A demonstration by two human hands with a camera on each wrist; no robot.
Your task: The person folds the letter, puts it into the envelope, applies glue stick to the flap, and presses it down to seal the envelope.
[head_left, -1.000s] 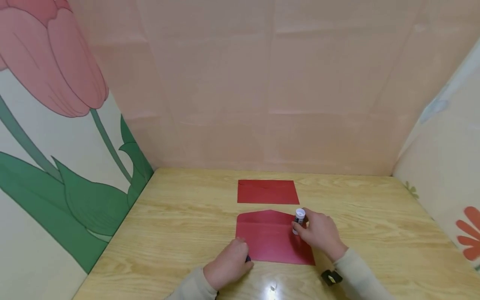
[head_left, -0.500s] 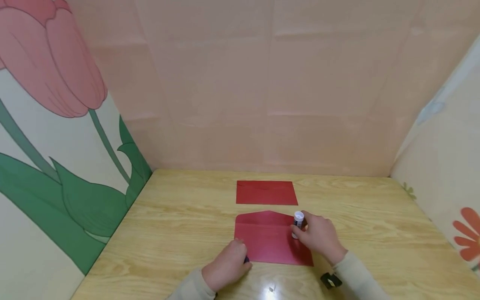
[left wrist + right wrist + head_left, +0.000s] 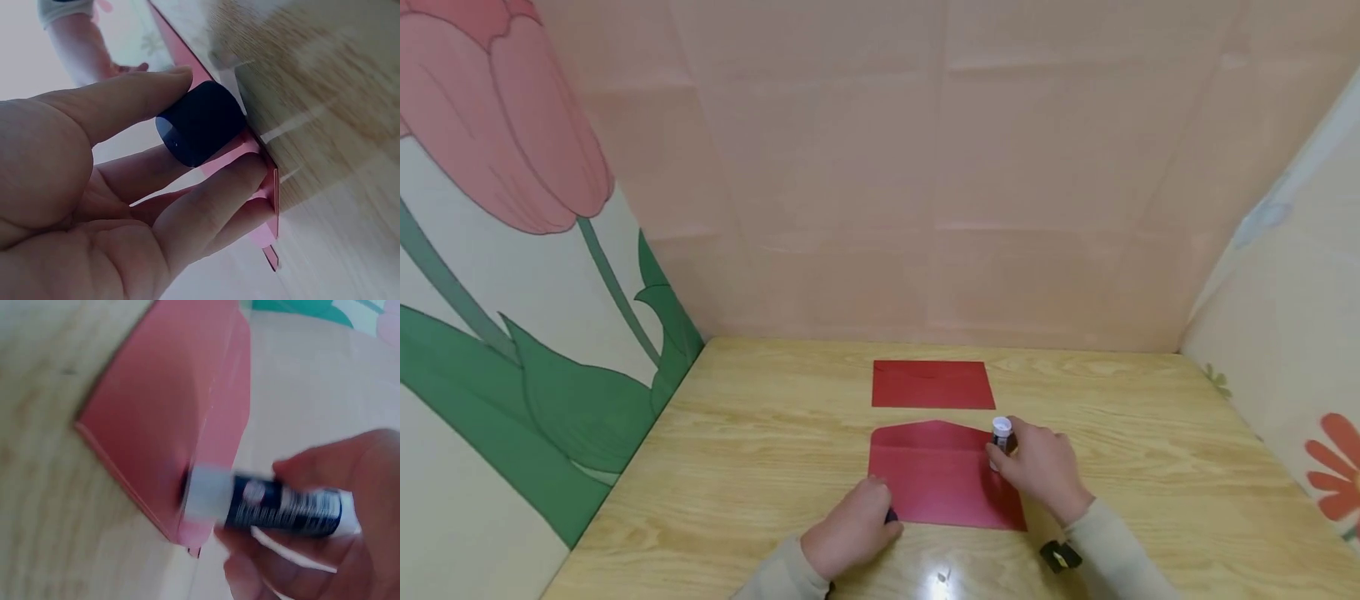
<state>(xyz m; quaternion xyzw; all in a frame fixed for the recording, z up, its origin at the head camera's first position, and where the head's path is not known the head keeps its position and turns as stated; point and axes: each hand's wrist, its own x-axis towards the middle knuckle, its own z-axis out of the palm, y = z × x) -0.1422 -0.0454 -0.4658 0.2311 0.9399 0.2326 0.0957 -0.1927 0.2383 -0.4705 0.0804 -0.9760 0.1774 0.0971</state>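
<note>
A pinkish-red envelope [image 3: 943,492] lies on the table with its pointed flap spread out at the far side. My right hand [image 3: 1045,467] grips a glue stick [image 3: 284,503] with a dark label, held upside down over the envelope's right part. In the right wrist view its white end meets the paper near the flap crease. My left hand [image 3: 853,525] pinches a dark round cap [image 3: 203,122] between thumb and finger, while its other fingers rest on the envelope's near left part. In the head view most of the cap is hidden by that hand.
Behind the envelope lies a second, deeper red envelope [image 3: 932,385]. A small black item [image 3: 1060,557] sits beside the right sleeve. The wood-look table [image 3: 760,417] ends at a pinkish back wall [image 3: 940,283], with flower-painted panels at both sides.
The glue stick has shifted slightly toward me, then back away and a little to the right, staying over the envelope's right part. My left hand has barely moved.
</note>
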